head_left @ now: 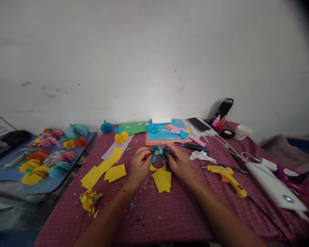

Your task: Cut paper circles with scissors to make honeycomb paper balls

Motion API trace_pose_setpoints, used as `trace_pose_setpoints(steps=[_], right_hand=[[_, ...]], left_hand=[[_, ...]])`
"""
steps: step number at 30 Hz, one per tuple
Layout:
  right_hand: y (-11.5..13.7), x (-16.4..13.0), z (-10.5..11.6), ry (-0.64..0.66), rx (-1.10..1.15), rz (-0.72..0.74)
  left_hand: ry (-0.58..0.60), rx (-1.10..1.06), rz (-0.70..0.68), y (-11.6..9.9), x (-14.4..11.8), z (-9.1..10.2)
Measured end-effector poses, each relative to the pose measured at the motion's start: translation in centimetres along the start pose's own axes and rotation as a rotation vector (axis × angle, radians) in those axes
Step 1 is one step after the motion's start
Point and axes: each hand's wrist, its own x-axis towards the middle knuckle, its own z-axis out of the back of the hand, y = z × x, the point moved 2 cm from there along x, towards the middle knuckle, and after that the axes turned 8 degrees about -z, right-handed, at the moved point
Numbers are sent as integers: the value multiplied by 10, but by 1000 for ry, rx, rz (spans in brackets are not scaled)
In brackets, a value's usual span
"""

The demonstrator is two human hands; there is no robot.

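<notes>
Both hands meet over a red checked tablecloth [175, 212]. My left hand [139, 165] and my right hand [179, 163] pinch the two sides of a small blue paper flower [159, 151] with fringed petals and a green centre. Just below the flower lie cut yellow paper pieces [162, 179]. More yellow paper strips [103, 168] lie to the left of my left hand.
A yellow glue gun [228, 176] with its cord lies right of my right hand, beyond it a white power strip [273, 187]. Coloured paper sheets [164, 133], a blue cutter [193, 147], a paper cup [242, 131] and a black bottle [224, 108] stand at the back. Finished paper balls [51, 154] fill a side table at left.
</notes>
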Motion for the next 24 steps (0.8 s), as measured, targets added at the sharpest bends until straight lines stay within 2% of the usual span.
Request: trace_pose_setpoints(steps=[24], right_hand=[[-7,-3,-4,7,12,-44]], left_hand=[[-10,0,-4,0,0,0]])
